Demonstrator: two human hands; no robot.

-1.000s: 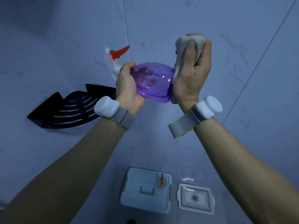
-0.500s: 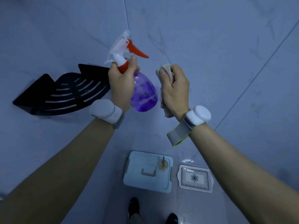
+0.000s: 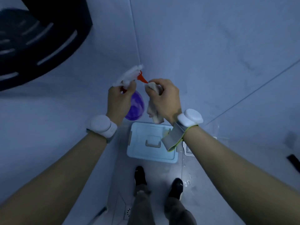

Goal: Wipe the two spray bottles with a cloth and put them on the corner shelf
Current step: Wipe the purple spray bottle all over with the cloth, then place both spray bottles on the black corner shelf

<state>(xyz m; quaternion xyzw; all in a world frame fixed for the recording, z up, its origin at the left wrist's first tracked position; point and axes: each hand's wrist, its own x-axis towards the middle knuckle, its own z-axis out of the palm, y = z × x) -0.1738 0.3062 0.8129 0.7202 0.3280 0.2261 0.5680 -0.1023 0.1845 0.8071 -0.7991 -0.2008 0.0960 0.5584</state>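
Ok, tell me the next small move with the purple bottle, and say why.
Probably lift the translucent purple spray bottle up-left toward the black slotted corner shelf. The left hand grips its neck upright, the right hand holds the pale cloth just off it, and the shelf looks empty.

Corner shelf (image 3: 37, 46) blurred, edge-cropped.

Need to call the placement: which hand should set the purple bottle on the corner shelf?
Left. The left hand already grips the purple spray bottle by its neck, on the side of the black corner shelf. The right hand holds the cloth.
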